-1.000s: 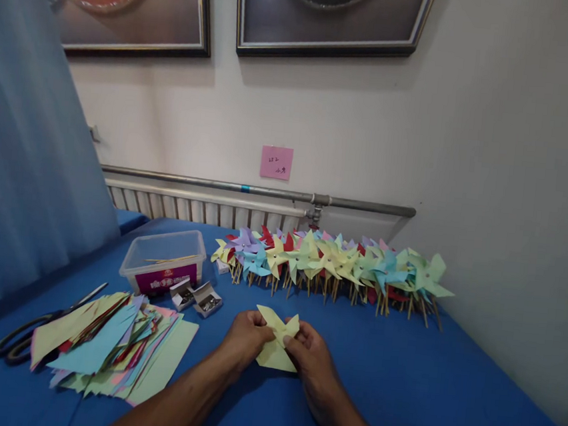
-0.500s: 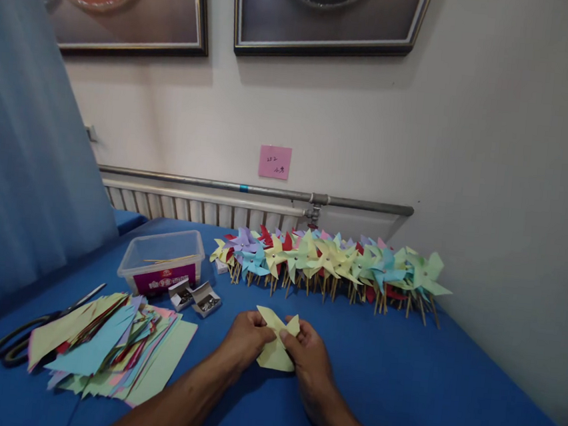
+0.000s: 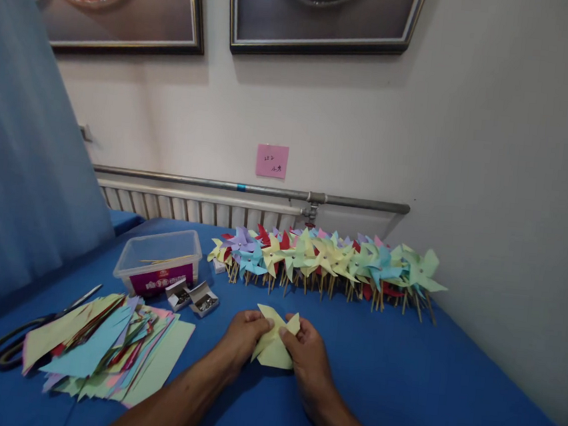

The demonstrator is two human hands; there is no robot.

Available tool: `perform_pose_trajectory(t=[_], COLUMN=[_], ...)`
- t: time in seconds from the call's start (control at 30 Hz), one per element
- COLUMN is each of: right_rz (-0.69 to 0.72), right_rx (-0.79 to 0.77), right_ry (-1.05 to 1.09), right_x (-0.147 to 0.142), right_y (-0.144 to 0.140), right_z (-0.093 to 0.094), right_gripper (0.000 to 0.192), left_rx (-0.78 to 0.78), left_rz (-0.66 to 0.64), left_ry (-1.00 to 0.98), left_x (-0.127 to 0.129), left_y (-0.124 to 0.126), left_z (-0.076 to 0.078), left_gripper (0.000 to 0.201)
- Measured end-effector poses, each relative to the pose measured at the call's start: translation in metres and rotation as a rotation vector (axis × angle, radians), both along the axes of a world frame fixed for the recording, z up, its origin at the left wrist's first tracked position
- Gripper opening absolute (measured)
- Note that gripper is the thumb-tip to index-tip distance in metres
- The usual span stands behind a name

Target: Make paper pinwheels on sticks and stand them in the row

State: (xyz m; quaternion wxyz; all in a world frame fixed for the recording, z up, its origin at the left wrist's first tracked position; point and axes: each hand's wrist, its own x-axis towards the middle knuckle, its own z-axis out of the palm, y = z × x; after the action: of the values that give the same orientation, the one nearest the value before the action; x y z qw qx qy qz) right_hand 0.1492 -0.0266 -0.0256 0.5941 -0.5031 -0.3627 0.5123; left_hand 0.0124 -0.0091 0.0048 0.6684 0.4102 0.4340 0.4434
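Note:
Between my two hands is a pale yellow paper pinwheel blade piece (image 3: 275,351), cut and partly folded, with points sticking up. My left hand (image 3: 243,335) pinches its left side, the thumb lying on the paper. On the right side, my right hand (image 3: 309,355) grips it with the thumb pressed near the middle and the fingers behind. The fingers behind the paper are partly hidden. Left of my hands lies a loose stack of coloured paper sheets (image 3: 105,350) with slits cut in them. Two small open boxes of metal pins (image 3: 204,301) stand beyond my left hand.
Black-handled scissors (image 3: 13,344) lie left of the paper stack. A clear plastic tub (image 3: 157,251) holds a few thin sticks. A long row of finished pinwheels (image 3: 324,260) on sticks runs along the back of the blue-covered table (image 3: 422,394). A blue curtain (image 3: 25,134) hangs at left.
My left thumb has shifted up and left on the yellow paper, and the left side of the paper now spreads more. My right hand keeps its grip. The view has shifted slightly.

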Motion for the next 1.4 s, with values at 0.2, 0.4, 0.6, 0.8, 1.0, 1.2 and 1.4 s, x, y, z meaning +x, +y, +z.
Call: perform_pose_trajectory(t=[0.2,0.4,0.6,0.8,1.0,1.2,1.4], right_rz=[0.02,0.077,0.106,0.033,-0.06,-0.019,0.018], right_rx=[-0.012,0.001,0.146,0.435,0.693,0.712,0.714], right_ry=[-0.039,-0.042,-0.176,-0.791,-1.282,-1.356,-1.351], right_x=[0.001,0.0,-0.002,-0.003,-0.013,-0.02,-0.019], right_y=[0.0,-0.003,-0.014,-0.032,-0.039,-0.035,-0.035], right_z=[0.001,0.003,0.01,0.014,0.022,0.024,0.021], right_gripper=[0.06,0.06,0.062,0.03,0.026,0.013,0.016], left_rx=[-0.012,-0.011,-0.073,-0.072,-0.037,-0.056,-0.028], left_rz=[0.025,0.044,0.18,0.297,0.307,0.288,0.313], left_ry=[0.127,0.174,-0.007,-0.113,-0.032,0.008,0.097], left_x=[0.002,0.002,-0.002,-0.006,-0.002,0.002,0.004], left_y=[0.002,0.005,0.004,0.008,0.007,0.003,0.004], left_z=[0.0,-0.001,0.007,0.005,0.002,0.007,0.003], left_gripper=[0.023,0.011,0.015,0.02,0.023,0.024,0.022])
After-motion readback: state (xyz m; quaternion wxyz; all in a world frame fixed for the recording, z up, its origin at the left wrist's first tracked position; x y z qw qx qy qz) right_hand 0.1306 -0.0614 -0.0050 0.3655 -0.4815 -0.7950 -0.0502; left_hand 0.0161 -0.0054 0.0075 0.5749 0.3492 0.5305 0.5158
